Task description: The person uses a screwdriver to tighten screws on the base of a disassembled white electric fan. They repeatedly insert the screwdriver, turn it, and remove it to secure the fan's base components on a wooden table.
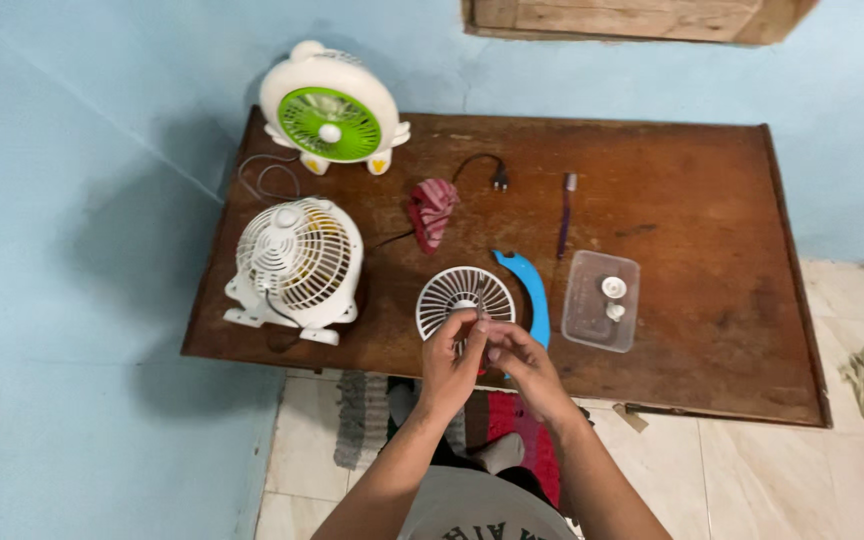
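Observation:
My left hand (449, 360) and my right hand (522, 362) meet at the near edge of a brown wooden table (692, 330). Their fingertips pinch together over a small part at the near rim of a round white fan grille (457, 291) that lies flat on the table. What sits between the fingers is too small to tell. A curved blue plastic piece (531, 290) lies just right of the grille.
A white desk fan (297, 262) stands at the left, a white and green fan (330, 110) at the back left. A red cloth (432, 212), black plug (499, 180), purple toothbrush (564, 214) and clear box (602, 300) with small white parts also lie there.

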